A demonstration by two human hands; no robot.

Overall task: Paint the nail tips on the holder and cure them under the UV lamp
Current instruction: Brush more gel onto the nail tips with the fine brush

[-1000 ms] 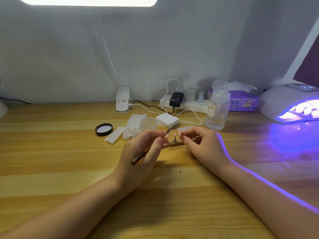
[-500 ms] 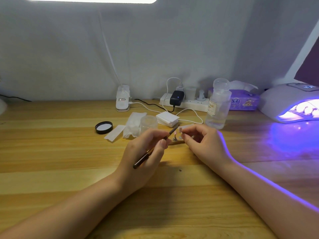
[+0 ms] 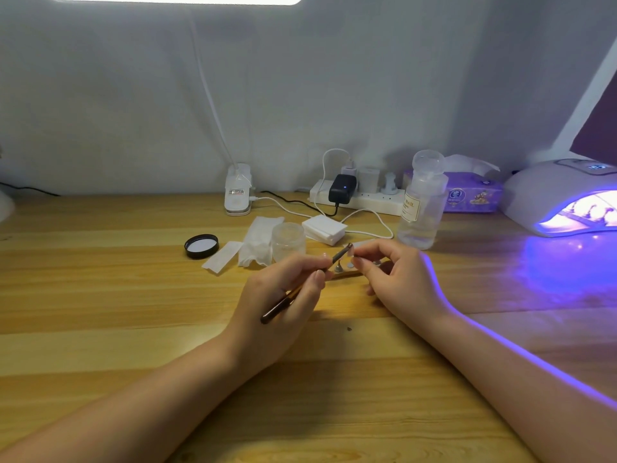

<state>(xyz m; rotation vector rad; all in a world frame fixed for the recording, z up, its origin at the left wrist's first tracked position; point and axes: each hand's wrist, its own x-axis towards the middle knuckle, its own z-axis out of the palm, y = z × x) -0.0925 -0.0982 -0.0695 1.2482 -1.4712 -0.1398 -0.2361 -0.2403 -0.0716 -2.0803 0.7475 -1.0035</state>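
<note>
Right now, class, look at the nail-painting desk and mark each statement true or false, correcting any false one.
1. The left hand holds a brush. True.
2. The UV lamp is switched off. False: it glows violet onto the desk.
3. The black lid sits on the small clear jar. False: it lies on the desk, left of the jar.
4. The right hand pinches something small at the brush tip. True.
5. The clear bottle lies on its side. False: it stands upright.
</note>
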